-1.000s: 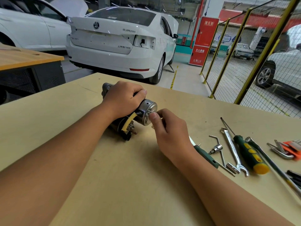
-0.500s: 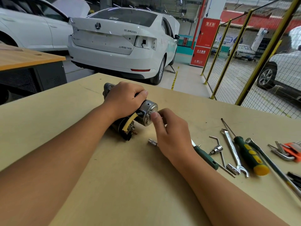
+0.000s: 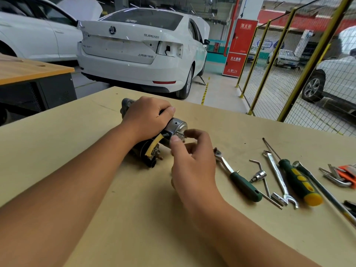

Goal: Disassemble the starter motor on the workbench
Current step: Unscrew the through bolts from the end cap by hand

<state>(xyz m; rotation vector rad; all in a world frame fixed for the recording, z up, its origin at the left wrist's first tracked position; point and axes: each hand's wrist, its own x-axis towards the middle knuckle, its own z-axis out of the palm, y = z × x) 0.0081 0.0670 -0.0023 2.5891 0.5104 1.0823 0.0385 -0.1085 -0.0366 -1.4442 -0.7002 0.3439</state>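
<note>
Now both hands (image 3: 148,117) hold starter motor (image 3: 174,127).

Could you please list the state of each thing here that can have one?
starter motor: lying on its side on the workbench
left hand: grips the motor body
right hand: pinches a small bolt at the end cap
ratchet: lying flat, unheld
screwdriver: lying flat, unheld

Head camera (close); looking down, forward

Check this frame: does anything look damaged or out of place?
On the bench, nothing stands out. The white car behind has an empty, open cavity where its right tail light should be. The left hand grips the starter motor.
</note>
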